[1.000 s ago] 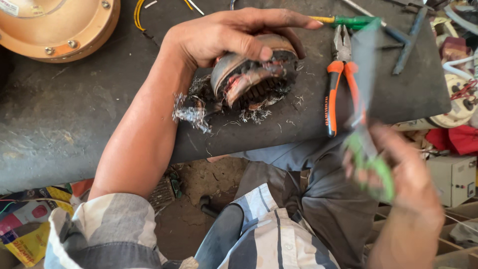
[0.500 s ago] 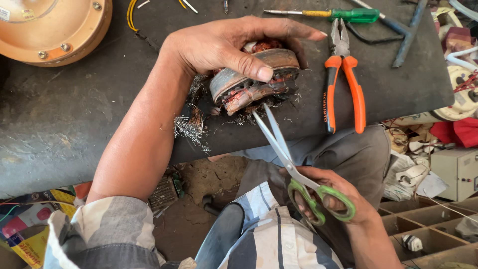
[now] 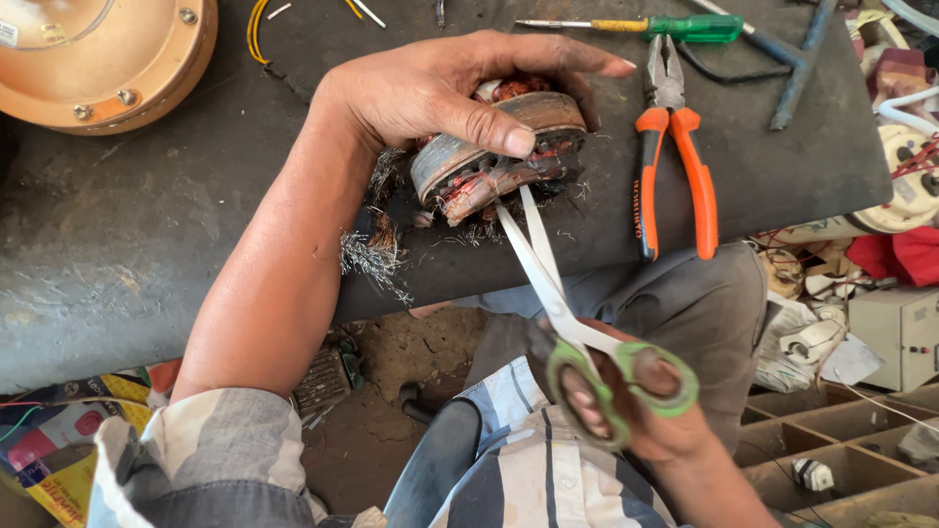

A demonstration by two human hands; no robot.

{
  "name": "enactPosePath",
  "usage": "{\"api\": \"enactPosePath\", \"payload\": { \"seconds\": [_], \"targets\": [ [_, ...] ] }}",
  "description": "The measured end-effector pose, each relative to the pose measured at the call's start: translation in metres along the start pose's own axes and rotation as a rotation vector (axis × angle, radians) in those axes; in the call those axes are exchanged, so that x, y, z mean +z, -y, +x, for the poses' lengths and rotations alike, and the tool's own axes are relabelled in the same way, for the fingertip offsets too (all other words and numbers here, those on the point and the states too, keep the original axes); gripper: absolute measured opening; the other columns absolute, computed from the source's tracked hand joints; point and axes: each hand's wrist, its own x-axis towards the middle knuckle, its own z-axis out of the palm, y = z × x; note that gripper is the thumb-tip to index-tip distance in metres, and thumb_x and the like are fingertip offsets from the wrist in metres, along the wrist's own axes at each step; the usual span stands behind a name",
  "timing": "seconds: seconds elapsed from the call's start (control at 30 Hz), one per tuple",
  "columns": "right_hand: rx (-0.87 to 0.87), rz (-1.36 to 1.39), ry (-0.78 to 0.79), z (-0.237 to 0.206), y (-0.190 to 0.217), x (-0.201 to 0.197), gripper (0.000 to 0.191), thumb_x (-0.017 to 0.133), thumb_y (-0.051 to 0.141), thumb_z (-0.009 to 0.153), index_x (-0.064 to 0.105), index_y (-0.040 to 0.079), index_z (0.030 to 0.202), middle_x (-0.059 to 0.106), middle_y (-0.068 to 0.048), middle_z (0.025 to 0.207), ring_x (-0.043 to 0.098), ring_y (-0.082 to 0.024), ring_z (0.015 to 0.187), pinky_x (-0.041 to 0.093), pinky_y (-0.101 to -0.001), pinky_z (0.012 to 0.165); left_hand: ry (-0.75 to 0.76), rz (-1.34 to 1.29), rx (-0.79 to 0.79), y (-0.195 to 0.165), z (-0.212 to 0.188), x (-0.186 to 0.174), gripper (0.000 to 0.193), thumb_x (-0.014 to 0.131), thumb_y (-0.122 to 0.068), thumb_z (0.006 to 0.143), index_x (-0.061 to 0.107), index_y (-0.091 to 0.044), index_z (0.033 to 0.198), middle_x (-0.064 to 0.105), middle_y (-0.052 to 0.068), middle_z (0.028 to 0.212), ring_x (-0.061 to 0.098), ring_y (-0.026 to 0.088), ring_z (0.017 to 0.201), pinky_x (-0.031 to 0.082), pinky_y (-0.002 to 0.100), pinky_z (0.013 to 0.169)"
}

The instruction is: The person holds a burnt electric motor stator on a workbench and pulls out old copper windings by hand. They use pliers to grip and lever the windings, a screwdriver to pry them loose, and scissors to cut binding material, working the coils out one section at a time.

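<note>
1. The left hand (image 3: 440,93) is closed over a worn motor stator (image 3: 499,147), thumb across its front face, pinning it near the front edge of the dark tabletop (image 3: 147,244);
2. The right hand (image 3: 636,411) has fingers through the green loops of a pair of scissors (image 3: 548,284); the blades stand slightly parted, tips at the stator's underside where frayed copper winding (image 3: 377,249) spills out;
3. To cut well, the blades should probably bite only the loose strands, clear of the thumb, while the left hand keeps the stator from rolling;
4. Orange-handled pliers (image 3: 670,156) lie just right of the stator; a green-handled screwdriver (image 3: 665,26) rests along the far edge; a round tan housing (image 3: 108,59) sits at the far left corner.
</note>
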Motion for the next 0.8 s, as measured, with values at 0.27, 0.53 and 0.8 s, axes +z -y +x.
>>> {"api": "enactPosePath", "payload": {
  "seconds": [0.27, 0.53, 0.8],
  "targets": [
    [-0.168, -0.28, 0.003, 0.045, -0.028, 0.036, 0.107, 0.076, 0.062, 0.084, 0.031, -0.001, 0.158, 0.062, -0.01, 0.093, 0.063, -0.017, 0.075, 0.053, -0.0303, 0.063, -0.05, 0.007, 0.02, 0.007, -0.003, -0.002, 0.085, 0.078, -0.056, 0.093, 0.05, -0.012, 0.16, 0.06, 0.011, 0.151, 0.056, 0.026, 0.144, 0.042, 0.038, 0.128],
    [-0.181, -0.035, 0.059, 0.064, -0.014, 0.045, 0.106, 0.077, 0.058, 0.086, 0.03, -0.001, 0.161, 0.058, -0.008, 0.092, 0.059, -0.012, 0.068, 0.049, -0.0242, 0.058, -0.08, -0.019, -0.001, 0.011, -0.002, -0.003, 0.081, 0.079, -0.052, 0.093, 0.051, -0.011, 0.157, 0.063, 0.011, 0.147, 0.059, 0.026, 0.141, 0.046, 0.038, 0.129],
    [-0.183, -0.092, -0.003, 0.056, -0.042, 0.028, 0.085, 0.074, 0.036, 0.097, 0.033, 0.0, 0.161, 0.058, -0.008, 0.089, 0.057, -0.008, 0.063, 0.049, -0.0222, 0.051, -0.129, -0.096, 0.024, 0.01, -0.005, -0.003, 0.075, 0.079, -0.038, 0.092, 0.054, -0.009, 0.156, 0.064, 0.011, 0.147, 0.062, 0.022, 0.138, 0.048, 0.034, 0.127]
  ]
}}
